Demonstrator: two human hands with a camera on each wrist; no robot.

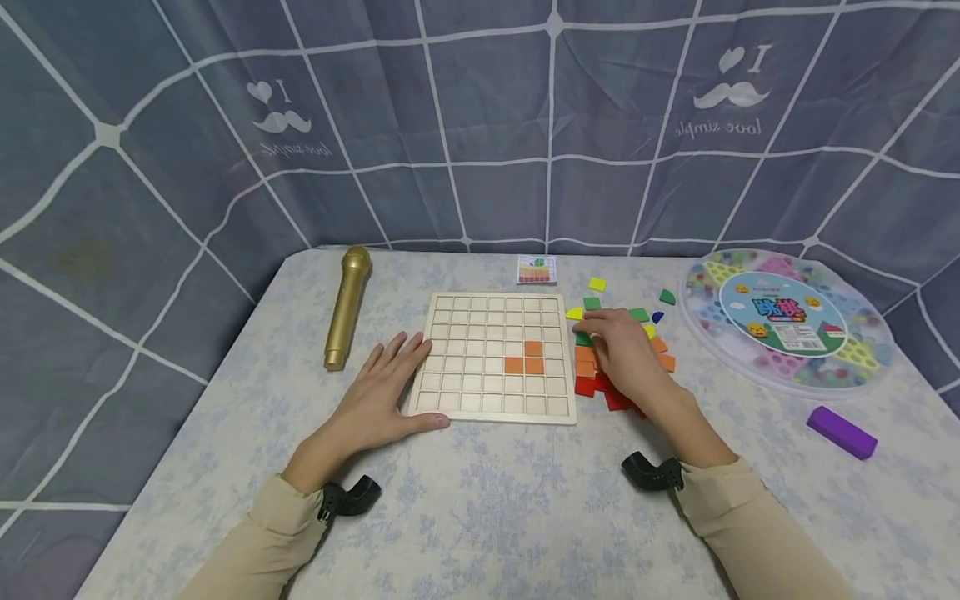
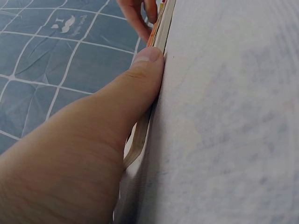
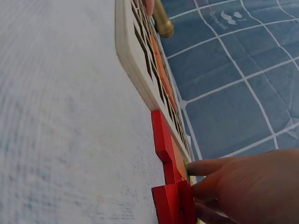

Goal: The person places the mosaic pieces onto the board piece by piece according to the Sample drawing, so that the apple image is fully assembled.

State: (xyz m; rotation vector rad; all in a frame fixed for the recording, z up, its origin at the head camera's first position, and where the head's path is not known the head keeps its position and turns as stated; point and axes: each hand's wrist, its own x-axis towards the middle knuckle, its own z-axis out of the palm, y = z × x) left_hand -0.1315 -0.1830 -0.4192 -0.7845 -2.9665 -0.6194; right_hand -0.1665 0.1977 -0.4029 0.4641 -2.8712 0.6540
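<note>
Wooden grid board [image 1: 491,358] lying flat on the table [image 1: 480,517], near its middle, with three orange tiles [image 1: 525,357] seated in adjacent cells right of centre. Just right of the board lies a loose heap of pieces [image 1: 611,346]: red and orange ones nearest the board edge, green, yellow and one blue farther back. The right hand [image 1: 622,350] rests over this heap, fingers bent down onto a green piece [image 1: 583,339] beside the board; whether the piece is actually pinched cannot be told. The left hand [image 1: 378,392] lies flat at the board's left edge, fingers straight, thumb along the near rim.

The left wrist view alone shows the thumb [image 2: 140,74] pressed against the board's side wall. The right wrist view alone shows the red pieces [image 3: 168,186] touching the board's edge [image 3: 135,60], fingertips [image 3: 198,168] above them.

A small pattern card [image 1: 537,270] lies behind the board, a gold microphone [image 1: 347,305] to its left, a round game tray [image 1: 787,321] with an unreadable label and a purple block [image 1: 842,432] to the right. The backdrop [image 1: 480,125] reads, mirrored, "I love simple" with a moustache.
</note>
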